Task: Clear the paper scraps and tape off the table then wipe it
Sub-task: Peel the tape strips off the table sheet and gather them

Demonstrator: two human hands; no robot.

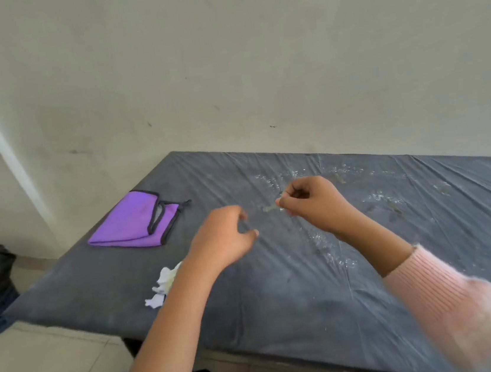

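the right hand (308, 201) is pinching one end of a tape strip (271, 208) stuck on the worktop (283, 298); the left hand (228, 234) is hovering half-curled, holding nothing; paper scraps (162, 287) are lying near the front edge — a hasty pull is likely tearing the tape, leaving residue.

Dark plastic-covered table (283, 298) with folded purple cloth (132, 222), crumpled paper scraps (162, 285), tape bits (394, 207).

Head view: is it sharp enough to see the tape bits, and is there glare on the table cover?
Head view: soft overall, the left hand motion-blurred, the pink sleeve smeared near the edge; wide-angle bending at the borders; daylight glints on the wrinkled table cover; the tape strip at the right hand is faint, its grip unclear.
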